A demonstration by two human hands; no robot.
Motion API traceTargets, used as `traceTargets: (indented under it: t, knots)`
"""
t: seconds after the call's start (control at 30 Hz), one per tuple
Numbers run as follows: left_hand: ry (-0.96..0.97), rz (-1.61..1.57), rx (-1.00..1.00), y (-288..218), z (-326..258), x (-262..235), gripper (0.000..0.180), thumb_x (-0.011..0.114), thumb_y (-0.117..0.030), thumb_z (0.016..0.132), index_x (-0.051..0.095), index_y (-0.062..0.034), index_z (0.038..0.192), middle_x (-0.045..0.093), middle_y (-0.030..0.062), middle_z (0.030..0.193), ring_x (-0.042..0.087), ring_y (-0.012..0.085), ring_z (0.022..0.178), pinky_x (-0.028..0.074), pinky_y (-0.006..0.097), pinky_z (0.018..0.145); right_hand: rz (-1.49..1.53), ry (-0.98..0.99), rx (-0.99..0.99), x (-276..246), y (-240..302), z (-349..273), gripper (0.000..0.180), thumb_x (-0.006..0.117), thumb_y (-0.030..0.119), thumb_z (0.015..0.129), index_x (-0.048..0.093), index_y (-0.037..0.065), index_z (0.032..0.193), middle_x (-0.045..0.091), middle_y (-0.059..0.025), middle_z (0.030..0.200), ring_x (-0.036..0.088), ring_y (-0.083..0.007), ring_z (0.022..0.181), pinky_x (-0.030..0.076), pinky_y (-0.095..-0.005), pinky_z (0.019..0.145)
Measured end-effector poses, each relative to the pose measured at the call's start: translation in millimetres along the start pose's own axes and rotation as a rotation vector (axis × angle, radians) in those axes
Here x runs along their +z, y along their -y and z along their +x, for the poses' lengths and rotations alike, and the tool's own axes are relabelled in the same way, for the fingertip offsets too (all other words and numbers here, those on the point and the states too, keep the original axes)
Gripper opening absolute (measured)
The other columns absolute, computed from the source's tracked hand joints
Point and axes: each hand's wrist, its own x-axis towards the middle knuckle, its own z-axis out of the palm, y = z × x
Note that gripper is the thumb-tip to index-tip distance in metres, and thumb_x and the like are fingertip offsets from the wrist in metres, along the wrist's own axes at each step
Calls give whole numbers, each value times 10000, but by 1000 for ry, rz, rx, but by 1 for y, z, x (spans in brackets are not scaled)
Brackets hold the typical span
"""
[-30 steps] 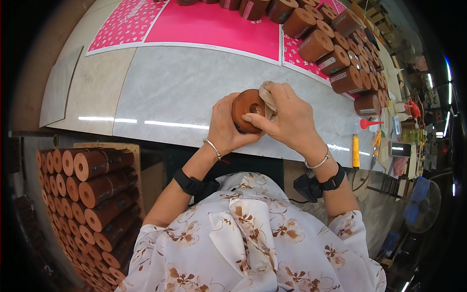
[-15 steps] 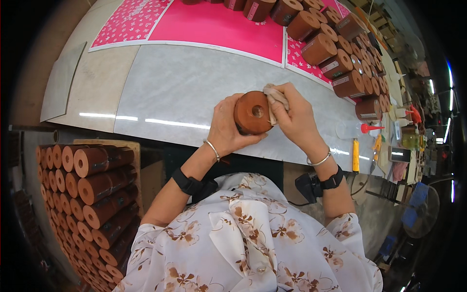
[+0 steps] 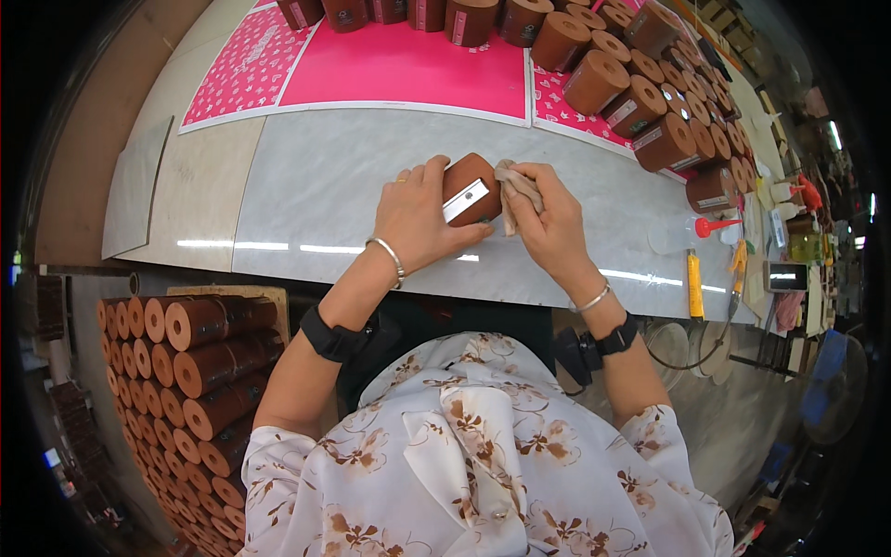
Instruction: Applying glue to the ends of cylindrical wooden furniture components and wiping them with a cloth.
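My left hand [image 3: 415, 209] is wrapped round a reddish-brown wooden cylinder [image 3: 474, 174], holding it on its side above the grey tabletop. A silver-white rectangular plate [image 3: 466, 200] with a dark mark shows on the cylinder's curved side. My right hand [image 3: 551, 219] pinches a crumpled beige cloth [image 3: 522, 193] against the cylinder's right end. That end and its hole are turned out of sight.
Many similar cylinders [image 3: 594, 82] stand and lie on a pink patterned mat [image 3: 404, 70] at the back. Bundled cylinders [image 3: 223, 367] are stacked at lower left. At right lie a red-nozzled bottle [image 3: 676, 234], a yellow tube [image 3: 694, 286] and a black-screened device [image 3: 787, 277].
The cylinder has been turned: its holed end faced me before, and now its side with the plate does. The cloth remains in my right hand. The whole view has shifted slightly.
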Motion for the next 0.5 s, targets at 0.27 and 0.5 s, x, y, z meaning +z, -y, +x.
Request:
traceTargets:
  t: [0.27,0.5]
  knots:
    - [-201,-284,-80,21,-43,32,953,842,-413,581,397,30,1297,497,223,1203,478,353,1096,378,433,949,-365,-25,-285,20,-3,-6,231,580,74,803,579,24,1029,620,-125,940,631,-269,761,518,-335,641]
    - [-256,-305,-105,26,-41,44,913,828,-393,597,388,24,1280,473,212,1193,445,352,1085,341,439,943,-574,-6,-381,30,-12,4,264,594,49,733,586,38,997,539,-97,782,548,-260,611,447,-341,475]
